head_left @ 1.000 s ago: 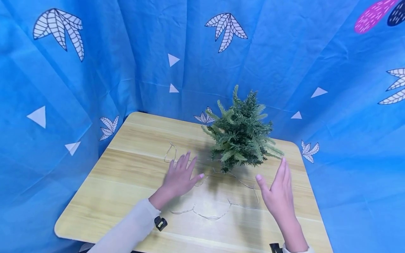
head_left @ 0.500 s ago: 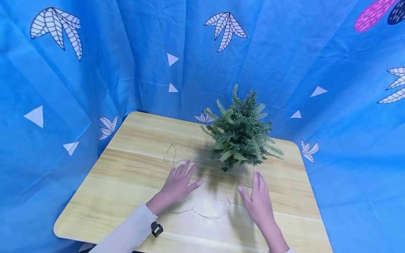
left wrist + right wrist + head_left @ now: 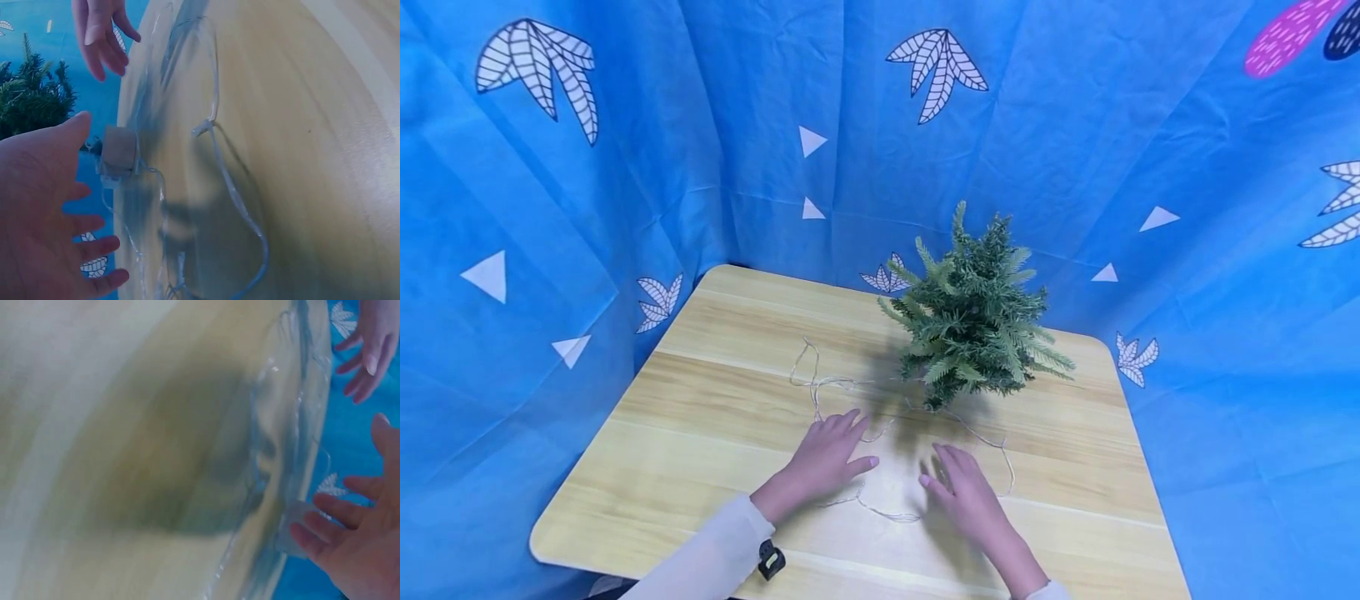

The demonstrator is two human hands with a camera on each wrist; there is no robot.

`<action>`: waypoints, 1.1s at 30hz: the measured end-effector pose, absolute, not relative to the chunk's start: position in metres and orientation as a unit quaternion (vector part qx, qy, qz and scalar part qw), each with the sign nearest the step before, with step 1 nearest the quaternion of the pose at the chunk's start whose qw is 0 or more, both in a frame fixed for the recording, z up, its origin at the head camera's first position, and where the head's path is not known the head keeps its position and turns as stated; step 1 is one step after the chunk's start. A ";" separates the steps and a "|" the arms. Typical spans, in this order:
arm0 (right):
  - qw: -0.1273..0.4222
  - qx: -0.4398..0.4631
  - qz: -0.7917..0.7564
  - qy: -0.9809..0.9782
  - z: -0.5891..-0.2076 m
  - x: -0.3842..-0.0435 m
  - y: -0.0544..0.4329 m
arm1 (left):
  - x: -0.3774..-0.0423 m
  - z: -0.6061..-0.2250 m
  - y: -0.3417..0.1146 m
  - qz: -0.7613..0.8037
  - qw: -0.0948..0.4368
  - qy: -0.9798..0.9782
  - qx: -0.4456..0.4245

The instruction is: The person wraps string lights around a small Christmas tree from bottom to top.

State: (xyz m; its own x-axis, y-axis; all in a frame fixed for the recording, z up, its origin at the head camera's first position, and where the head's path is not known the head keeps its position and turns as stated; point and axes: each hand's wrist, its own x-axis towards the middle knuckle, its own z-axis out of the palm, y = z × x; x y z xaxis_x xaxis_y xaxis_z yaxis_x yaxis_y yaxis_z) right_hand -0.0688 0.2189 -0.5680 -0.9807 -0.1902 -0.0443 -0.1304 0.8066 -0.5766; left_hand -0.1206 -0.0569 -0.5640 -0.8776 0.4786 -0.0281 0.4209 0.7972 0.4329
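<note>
My left grip (image 3: 826, 457) and right grip (image 3: 972, 500) are hovering empty, fingers loose.
The wire (image 3: 891, 517) is lying on the worktop (image 3: 662, 450), mostly before the tree (image 3: 973, 325), its front stretch running crosswise between my grips; which is nearer is looking unclear.

We note one creased blue cloth (image 3: 760, 92) across the top and both sides of the head view, bearing: white leaf print (image 3: 537, 71), upper left; white triangle (image 3: 490, 277), left; magenta drop print (image 3: 1288, 40), upper right, beside a dark one. One wood-grain table (image 3: 677, 450), rounded corners, lower centre.
</note>
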 end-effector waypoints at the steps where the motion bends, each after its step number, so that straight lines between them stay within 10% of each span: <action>1: 0.050 -0.096 -0.293 0.950 -0.571 -0.068 0.218 | -0.120 -0.565 -0.057 0.211 0.067 0.944 0.245; 33: 0.027 -0.273 -0.197 0.941 -0.592 -0.062 0.199 | -0.108 -0.599 -0.053 0.198 0.102 0.919 0.324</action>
